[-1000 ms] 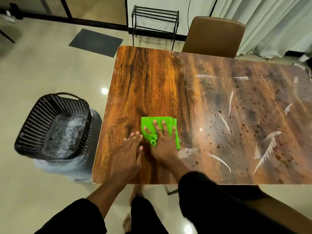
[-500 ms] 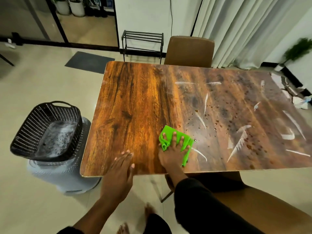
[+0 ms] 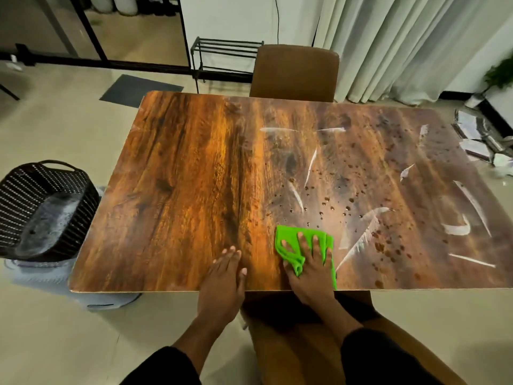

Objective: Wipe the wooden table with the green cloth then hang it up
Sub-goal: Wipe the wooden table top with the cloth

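Note:
A bright green cloth (image 3: pixel 288 238) lies bunched on the wooden table (image 3: pixel 194 190) near its front edge. My right hand (image 3: pixel 309 269) presses flat on the cloth with its fingers spread, covering most of it. My left hand (image 3: pixel 223 276) rests flat on the bare wood just left of the cloth, fingers together, holding nothing. The right half of the table is spotted with water drops and dark specks (image 3: pixel 385 245) and streaked with white smears (image 3: pixel 358 237).
A brown chair (image 3: pixel 295 70) stands at the table's far side, another chair (image 3: pixel 291 343) under me. A black perforated basket (image 3: pixel 41 209) sits on a grey stool at the left. A black metal rack (image 3: pixel 224 59) stands behind, curtains at back right, papers (image 3: pixel 477 140) on the floor.
My right hand has slid the green cloth to the right along the front edge, into the wet, speckled area. My left hand followed to the right, staying flat on the wood.

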